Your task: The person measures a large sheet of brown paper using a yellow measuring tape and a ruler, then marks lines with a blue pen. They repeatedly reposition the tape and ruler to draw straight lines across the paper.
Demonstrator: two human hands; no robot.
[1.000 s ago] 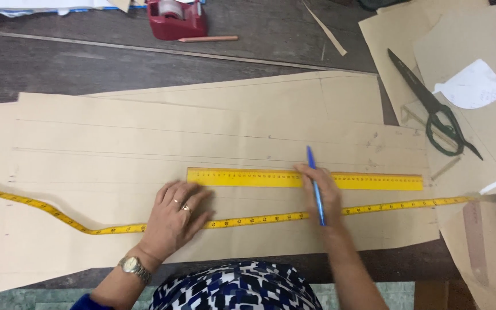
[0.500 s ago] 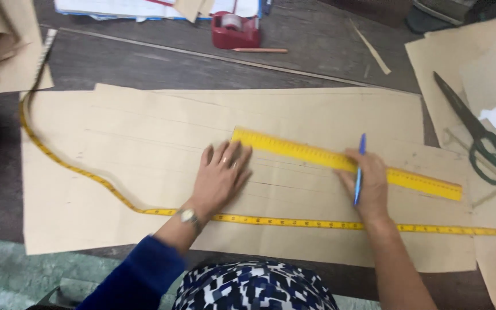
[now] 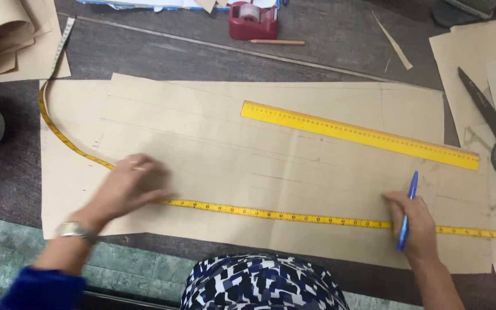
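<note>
Brown pattern paper [image 3: 231,149] lies under your left hand [image 3: 130,186], flat and open on the yellow tape measure [image 3: 282,215]; your right hand [image 3: 414,227] grips a blue pen [image 3: 407,209], near the yellow ruler [image 3: 360,135].

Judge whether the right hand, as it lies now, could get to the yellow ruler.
Probably yes: the right hand, holding a blue pen, lies just below the yellow ruler, with only bare brown paper between them.

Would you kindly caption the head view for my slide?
Left hand presses a yellow tape measure onto brown pattern paper; right hand holds a blue pen.
</note>
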